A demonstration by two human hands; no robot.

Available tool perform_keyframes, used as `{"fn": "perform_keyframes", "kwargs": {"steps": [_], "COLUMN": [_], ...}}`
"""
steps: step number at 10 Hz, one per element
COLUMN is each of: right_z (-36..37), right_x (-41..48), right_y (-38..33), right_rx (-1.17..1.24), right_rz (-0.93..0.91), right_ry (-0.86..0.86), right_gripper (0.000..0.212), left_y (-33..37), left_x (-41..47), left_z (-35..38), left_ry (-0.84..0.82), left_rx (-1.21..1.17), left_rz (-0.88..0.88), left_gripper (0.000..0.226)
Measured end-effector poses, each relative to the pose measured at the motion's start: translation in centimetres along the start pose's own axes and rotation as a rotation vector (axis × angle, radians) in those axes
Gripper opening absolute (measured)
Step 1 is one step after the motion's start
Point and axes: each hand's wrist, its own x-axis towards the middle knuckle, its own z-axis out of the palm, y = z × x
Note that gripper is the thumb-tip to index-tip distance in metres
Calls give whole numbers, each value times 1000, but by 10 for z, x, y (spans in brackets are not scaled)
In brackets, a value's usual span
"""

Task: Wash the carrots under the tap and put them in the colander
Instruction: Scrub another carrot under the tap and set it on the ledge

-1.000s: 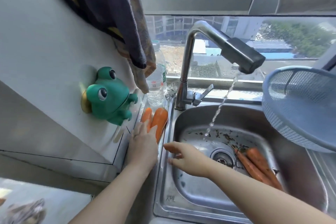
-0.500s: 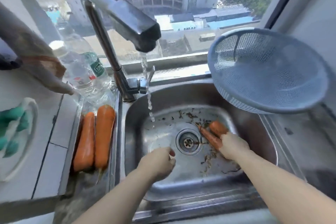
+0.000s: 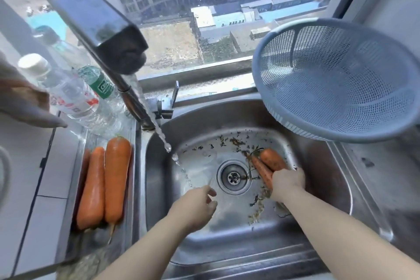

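Observation:
Two dirty orange carrots point(image 3: 269, 159) lie side by side in the steel sink point(image 3: 318, 179), right of the drain point(image 3: 234, 176). My right hand point(image 3: 287, 183) covers their near ends and grips them; its fingers are hidden underneath. My left hand point(image 3: 195, 206) hovers over the sink floor left of the drain with loosely curled fingers, holding nothing, just below where the water stream point(image 3: 159, 134) from the tap point(image 3: 95, 22) lands. Two bigger clean-looking carrots point(image 3: 117, 177) rest on the ledge left of the sink. The blue colander point(image 3: 341, 79) stands tilted and empty at the sink's back right.
Clear plastic bottles point(image 3: 72, 100) stand behind the ledge carrots. A hanging cloth point(image 3: 20, 100) reaches in from the left edge. Bits of dirt and root point(image 3: 259, 209) litter the sink floor. The tap lever point(image 3: 173, 95) sits by the windowsill; a steel drainboard point(image 3: 375, 177) lies right.
My left hand left the ledge carrots and came into the sink. My right hand crossed to the sink carrots and closed over their ends. The view tilted down and right.

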Motion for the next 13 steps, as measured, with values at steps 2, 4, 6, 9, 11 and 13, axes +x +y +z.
{"fn": "perform_keyframes", "kwargs": {"steps": [2,4,6,9,11,13], "right_z": [-105,-172,-195,-165,-142,-157], "right_x": [-43,-75,-92,-72,-44,-29], "right_y": [-31,-61,-104,-165,-198,-196], "right_rx": [-43,160,512,1006,1371,1789], "right_rz": [307,179,-135,-230,75,119], "right_ry": [-127,151,281,354,538,259], "right_gripper": [49,57,45,35,5,26], "left_y": [6,0,-8,-12,-4,-15], "left_x": [-9,-24,-50,-57,-48,-35], "left_z": [-13,-34,-48,-36,-26,-22], "left_ry": [-8,3,183,277,266,242], "left_rx": [-73,-169,-398,-877,-881,-906], "left_rz": [42,21,159,143,36,-17], "left_gripper": [36,38,63,30,33,43]}}
